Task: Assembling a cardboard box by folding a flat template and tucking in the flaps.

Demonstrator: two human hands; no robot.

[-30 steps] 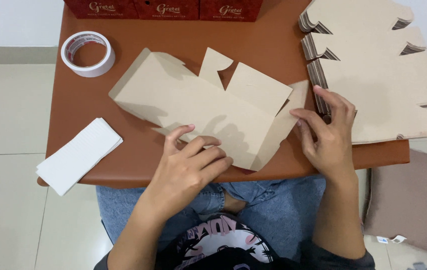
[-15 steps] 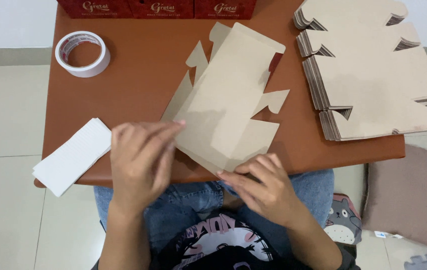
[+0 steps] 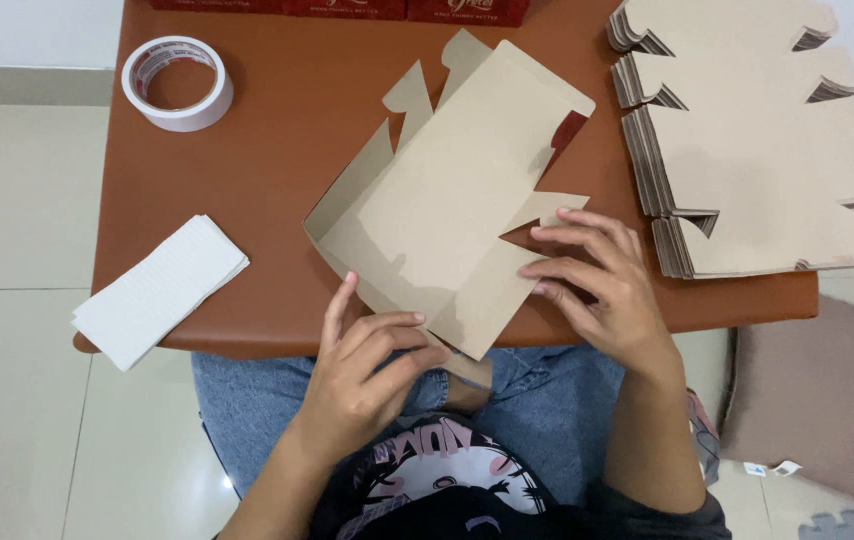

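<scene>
**Tan carton blank between two hands, long axis on the diagonal**

Tan card, unprinted side up: a flat die-cut carton blank (image 3: pixel 452 215) lies on the brown surface (image 3: pixel 277 150), partly folded along one side. Its long axis runs diagonally, from the near edge by the person's lap up and away toward the far right. The near corner overhangs the surface edge.

Left hand (image 3: pixel 367 375): at the blank's near corner, fingers curled, thumb raised along the left folded edge. Grip looks pinched on the lower corner of the card, though the underside contact is hidden.

Right hand (image 3: pixel 597 285): fingers spread flat, pressing on the right-hand flap of the blank. Released, not clenched; it pins rather than grasps.

Both hands sit at the near end of the blank; the far end with its notched flaps lies well apart from either. The left hand is nearer the fold line.

Around: roll of white tape (image 3: pixel 177 82) far left; stack of white paper slips (image 3: pixel 159 290) at the near left edge; tall stack of matching blanks (image 3: pixel 757 140) on the right, just beside the right hand; red boxes (image 3: pixel 347 8) along the far edge.
</scene>
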